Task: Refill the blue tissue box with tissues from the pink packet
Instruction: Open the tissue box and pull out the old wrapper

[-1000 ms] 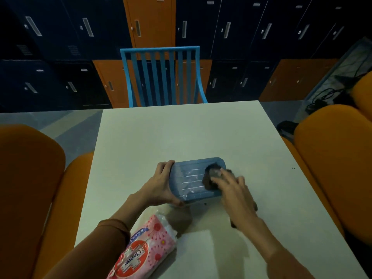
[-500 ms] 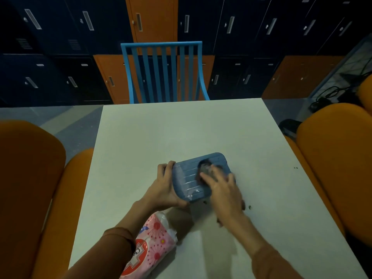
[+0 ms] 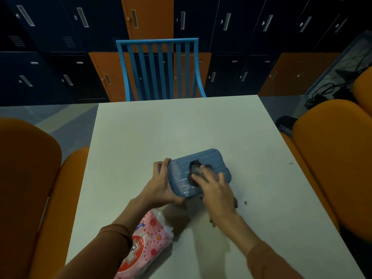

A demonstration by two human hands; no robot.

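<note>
the pink packet (image 3: 150,245) lies nearest on the table (image 3: 181,127), half hidden under the left forearm. beyond it the left hand (image 3: 161,188) grips the blue tissue box (image 3: 211,158) by its left end; the right hand (image 3: 216,191) (blurred) spreads straight fingers over its dark opening.

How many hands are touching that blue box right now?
2. The left hand grips the blue tissue box at its left end; the right hand lies on top, fingers at the dark opening.
</note>
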